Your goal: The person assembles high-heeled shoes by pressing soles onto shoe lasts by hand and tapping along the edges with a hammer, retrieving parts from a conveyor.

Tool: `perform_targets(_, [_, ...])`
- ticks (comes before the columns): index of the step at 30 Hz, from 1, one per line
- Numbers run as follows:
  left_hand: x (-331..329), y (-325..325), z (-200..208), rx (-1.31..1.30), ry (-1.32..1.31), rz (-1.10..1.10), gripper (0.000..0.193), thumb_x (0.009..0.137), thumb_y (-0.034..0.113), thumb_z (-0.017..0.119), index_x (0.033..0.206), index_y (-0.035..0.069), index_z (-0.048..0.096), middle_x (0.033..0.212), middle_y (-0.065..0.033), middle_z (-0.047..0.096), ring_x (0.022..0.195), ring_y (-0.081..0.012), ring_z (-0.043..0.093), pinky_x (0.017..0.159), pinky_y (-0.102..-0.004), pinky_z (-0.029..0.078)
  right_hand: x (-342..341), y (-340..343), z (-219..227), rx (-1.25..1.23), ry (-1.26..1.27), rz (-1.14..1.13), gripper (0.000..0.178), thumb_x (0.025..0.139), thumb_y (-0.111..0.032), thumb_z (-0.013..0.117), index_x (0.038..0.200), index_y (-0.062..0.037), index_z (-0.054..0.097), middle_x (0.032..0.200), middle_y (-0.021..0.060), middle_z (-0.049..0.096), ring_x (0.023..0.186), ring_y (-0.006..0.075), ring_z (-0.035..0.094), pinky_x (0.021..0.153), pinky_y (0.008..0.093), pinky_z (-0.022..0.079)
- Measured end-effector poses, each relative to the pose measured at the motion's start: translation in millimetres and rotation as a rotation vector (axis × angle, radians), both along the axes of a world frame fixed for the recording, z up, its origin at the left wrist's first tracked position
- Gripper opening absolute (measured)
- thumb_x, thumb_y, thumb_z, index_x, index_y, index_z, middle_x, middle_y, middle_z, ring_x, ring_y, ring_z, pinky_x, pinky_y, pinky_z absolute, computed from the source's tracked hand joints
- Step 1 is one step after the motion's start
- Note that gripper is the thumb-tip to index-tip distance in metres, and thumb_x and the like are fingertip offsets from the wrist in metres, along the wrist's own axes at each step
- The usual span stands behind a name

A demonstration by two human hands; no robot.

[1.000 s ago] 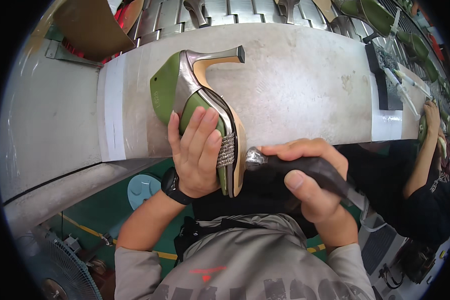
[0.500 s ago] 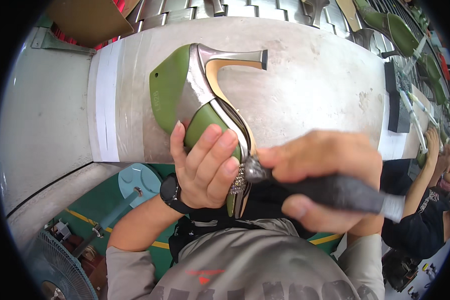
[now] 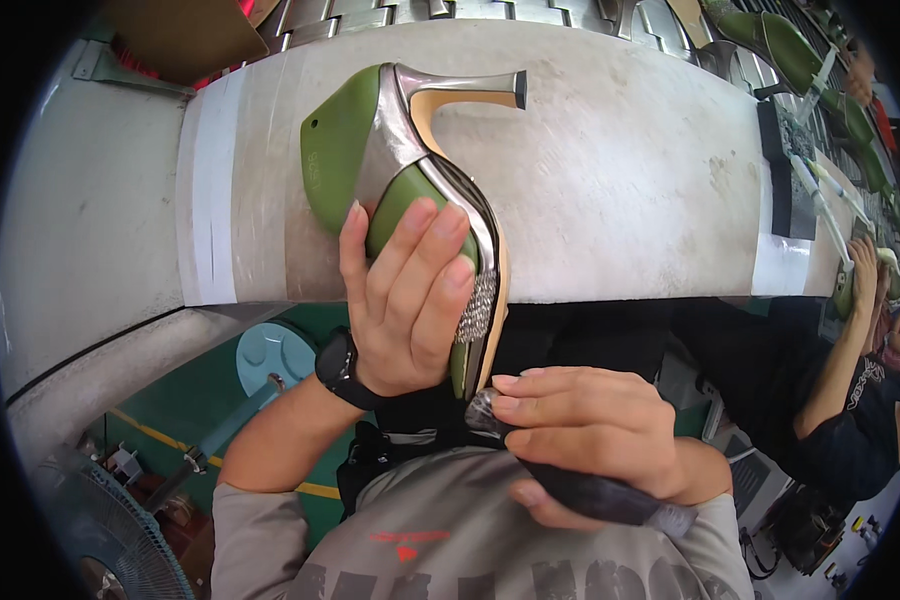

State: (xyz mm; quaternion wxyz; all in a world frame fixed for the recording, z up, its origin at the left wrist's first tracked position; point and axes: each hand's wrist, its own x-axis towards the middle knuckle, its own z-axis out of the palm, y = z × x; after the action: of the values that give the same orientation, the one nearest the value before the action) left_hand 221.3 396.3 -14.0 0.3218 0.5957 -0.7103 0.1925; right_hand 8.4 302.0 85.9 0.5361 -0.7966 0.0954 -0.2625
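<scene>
A silvery high-heeled shoe (image 3: 394,135) fits over a green shoe last (image 3: 338,150). It lies on its side, heel end on the pale worktop and toe past the near edge, pointing at me. A glittering band (image 3: 477,308) crosses the forefoot. My left hand (image 3: 406,300) is closed on the last and the shoe's side, fingers stretched across the green. My right hand (image 3: 595,435) grips what looks like a hammer, with a dark handle (image 3: 595,492) and a rounded, shiny head (image 3: 485,412). That head is at the toe tip; whether it touches is unclear.
The worktop (image 3: 620,180) ends in front of me. A dark block with brushes (image 3: 788,190) stands at its right end. Behind runs a metal slat conveyor (image 3: 560,18) with more shoes. A co-worker's arm (image 3: 838,350) is at right; a fan (image 3: 110,530) stands low left.
My right hand and the hammer have moved down toward me, from beside the glittering band to the toe tip. The shoe and left hand sit slightly higher in view.
</scene>
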Motion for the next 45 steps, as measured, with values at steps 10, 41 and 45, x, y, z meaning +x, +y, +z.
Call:
perform_targets(10, [-6,-5,-4,-0.085,0.056,-0.014,0.085,0.091,0.039,0.082,0.15,-0.003,0.038,0.151,-0.0353,0.048,0.14,-0.0522,0.052,0.118,-0.0755,0.03,4,-11,39,0.413,-0.506,-0.611,0.053,0.097,-0.041,0.075,0.125,0.0007,0.057,0.113,0.0246,0.073,0.105,0.038,0.075,0.102,0.0511,0.058])
perform_targets(41, [-7,3,-2,-0.111,0.191,0.076,0.036,0.105,0.011,0.057,0.14,0.006,0.051,0.142,-0.0192,0.06,0.134,-0.0389,0.061,0.117,-0.0762,0.031,28,-42,16,0.328,0.15,-0.115,0.035,0.085,-0.005,0.083,0.115,0.0055,0.07,0.115,0.0247,0.077,0.107,0.0306,0.078,0.095,0.0397,0.062])
perform_targets(45, [-7,2,-4,-0.084,0.196,0.064,0.035,0.106,0.015,0.056,0.14,0.009,0.051,0.144,-0.0169,0.059,0.136,-0.0373,0.059,0.118,-0.0768,0.029,26,-39,10,0.311,0.085,-0.108,0.033,0.086,-0.005,0.083,0.113,0.0074,0.069,0.115,0.0254,0.077,0.109,0.0342,0.077,0.095,0.0398,0.062])
